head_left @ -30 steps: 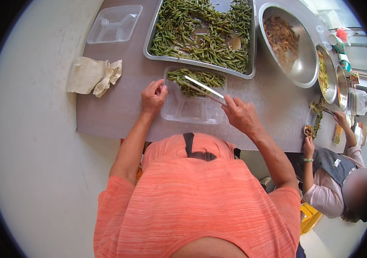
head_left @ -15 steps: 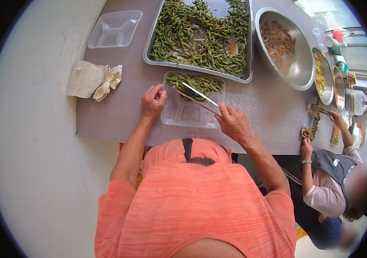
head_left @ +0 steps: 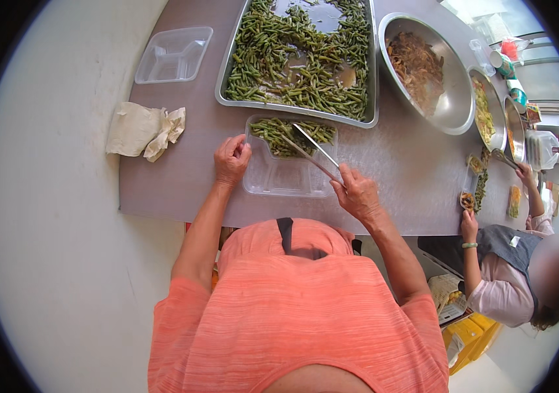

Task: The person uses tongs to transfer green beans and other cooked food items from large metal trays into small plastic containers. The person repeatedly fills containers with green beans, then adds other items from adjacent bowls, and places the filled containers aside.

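Before me lies a clear compartmented plastic container (head_left: 284,178), with cut green beans (head_left: 273,135) in its far compartment and the near compartments bare. My left hand (head_left: 232,160) has its fingers curled against the container's left rim, pinching it. In my right hand (head_left: 356,192) is a pair of metal tongs (head_left: 322,152), tips down in the beans on the compartment's right side. Just beyond the container stands a large metal tray (head_left: 292,111) of green beans, with patches of its wet bottom showing.
A second clear container (head_left: 176,56) and crumpled brown paper (head_left: 136,129) lie on the left. Right of the tray stands a metal bowl (head_left: 455,105) of brown shredded food. Farther right, a co-worker (head_left: 508,262) holds a small container and a utensil beside more bowls (head_left: 499,118).
The tong tips have shifted right across the beans in the container. My left hand keeps its place at the rim. The co-worker's utensil has moved away from their container toward the bowls.
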A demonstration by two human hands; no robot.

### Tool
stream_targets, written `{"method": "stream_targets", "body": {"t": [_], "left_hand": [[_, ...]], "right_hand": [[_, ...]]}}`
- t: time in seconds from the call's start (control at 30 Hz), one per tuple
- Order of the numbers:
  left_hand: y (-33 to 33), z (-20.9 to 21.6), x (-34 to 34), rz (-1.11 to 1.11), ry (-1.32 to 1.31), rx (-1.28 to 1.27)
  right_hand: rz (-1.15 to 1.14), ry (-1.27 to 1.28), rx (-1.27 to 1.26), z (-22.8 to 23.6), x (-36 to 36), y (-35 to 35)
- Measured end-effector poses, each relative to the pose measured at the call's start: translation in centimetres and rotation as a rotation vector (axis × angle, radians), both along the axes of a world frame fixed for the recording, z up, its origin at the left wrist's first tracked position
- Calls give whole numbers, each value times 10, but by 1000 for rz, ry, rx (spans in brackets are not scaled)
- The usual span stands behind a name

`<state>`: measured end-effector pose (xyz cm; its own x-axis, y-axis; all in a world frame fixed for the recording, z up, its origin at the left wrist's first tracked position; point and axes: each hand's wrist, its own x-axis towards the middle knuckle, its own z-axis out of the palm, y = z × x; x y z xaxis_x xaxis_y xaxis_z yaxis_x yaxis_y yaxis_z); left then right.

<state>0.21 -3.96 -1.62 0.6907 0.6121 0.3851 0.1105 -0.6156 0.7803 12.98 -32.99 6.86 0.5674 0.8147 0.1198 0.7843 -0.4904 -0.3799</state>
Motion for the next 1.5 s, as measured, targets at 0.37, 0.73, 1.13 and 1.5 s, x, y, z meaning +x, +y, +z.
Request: {"method": "stream_targets", "body": {"t": [0.37, 0.73, 1.13, 1.5], "left_hand": [[-3, 1, -2, 24, 23, -20], [-4, 6, 1, 14, 40, -11], [-4, 7, 1, 14, 58, -43], [-5, 9, 0, 20, 67, -67]], "right_hand": [[-46, 130, 48, 12, 26, 0], [-362, -90, -102, -1, 168, 90], [-370, -145, -43, -2, 217, 118], [-417, 210, 246, 12, 197, 115]]}}
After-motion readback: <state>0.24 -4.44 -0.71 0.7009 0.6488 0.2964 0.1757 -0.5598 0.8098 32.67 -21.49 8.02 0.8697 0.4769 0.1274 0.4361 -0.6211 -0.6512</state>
